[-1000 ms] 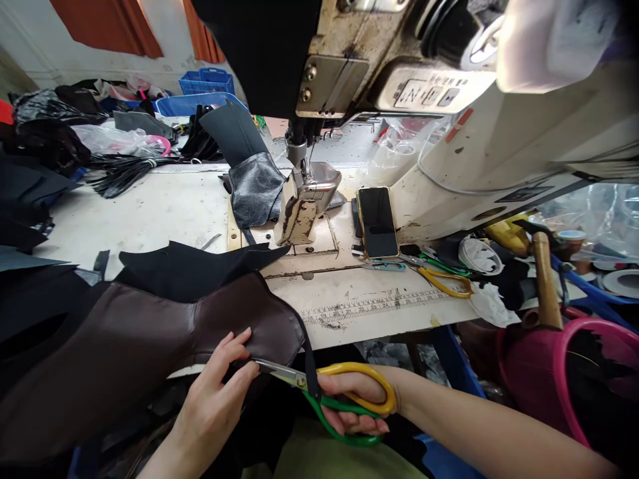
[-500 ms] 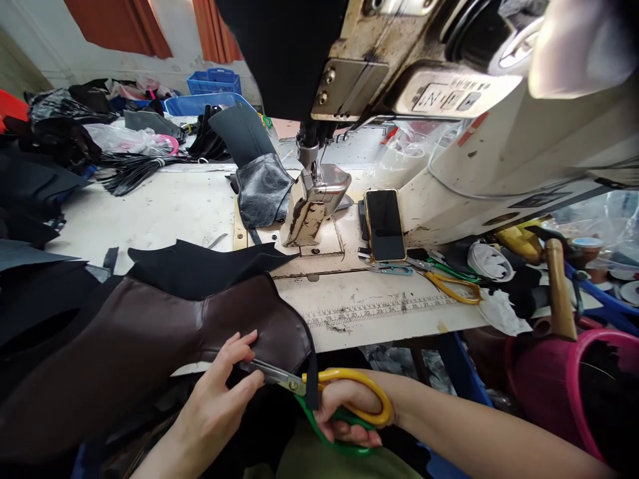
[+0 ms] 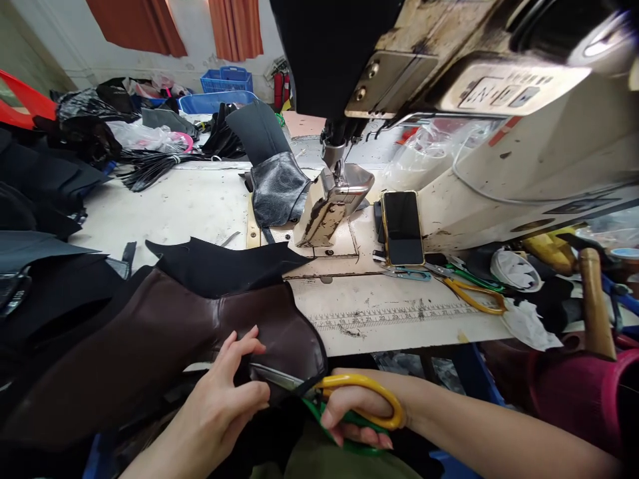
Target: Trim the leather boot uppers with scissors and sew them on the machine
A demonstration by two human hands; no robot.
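A dark brown leather piece (image 3: 259, 313) with a black edge and black backing lies over the table's front edge. My left hand (image 3: 224, 399) rests at its near edge, fingers stretched over the leather and thumb apart, close to the scissor blades. My right hand (image 3: 357, 416) is closed around the scissors (image 3: 364, 382), which have one yellow and one green handle loop. Their blades point left along the leather's near right edge, beside my left thumb. The lower blade is partly hidden.
A post-bed sewing machine (image 3: 332, 206) stands behind the leather, with a black leather piece (image 3: 279, 186) beside its post. A phone (image 3: 402, 227), yellow-handled scissors (image 3: 474, 296) and a wooden-handled tool (image 3: 596, 306) lie rightward. Dark pieces (image 3: 54, 293) are piled left; a pink bucket (image 3: 574, 386) stands lower right.
The whole view has shifted, so things appear farther right. A black strip end that hung over the scissors' pivot no longer shows there. Both hands keep nearly the same place at the leather.
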